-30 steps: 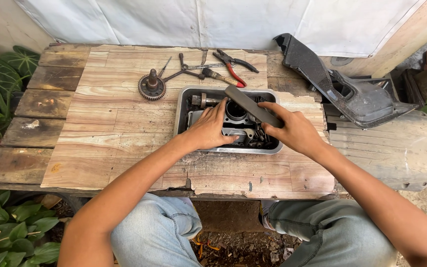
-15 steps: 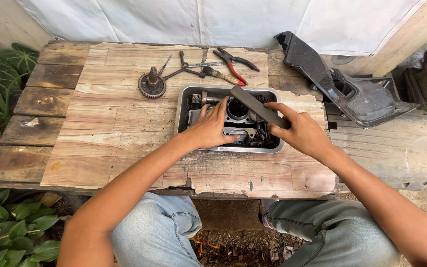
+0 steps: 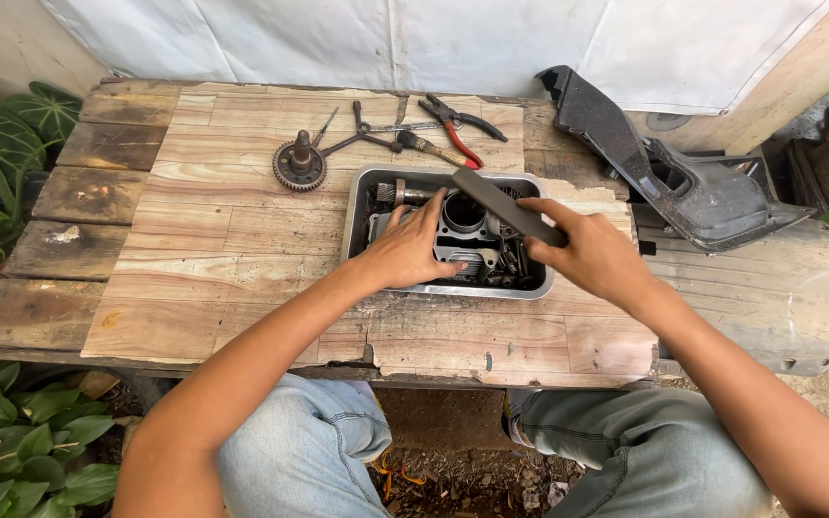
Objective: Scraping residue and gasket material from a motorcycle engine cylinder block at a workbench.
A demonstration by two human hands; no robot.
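Metal parts in the tray are steadied by the left hand; a grey bar is gripped by the right hand, and careful aim is called for next.

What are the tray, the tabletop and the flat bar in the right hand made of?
The tray looks like bare metal, likely steel or aluminium: silvery rim with a dull shine. The tabletop is wood: visible grain, plank seams, chipped front edge. The flat bar in the right hand is matte dark grey; possibly metal or stone, I cannot tell.
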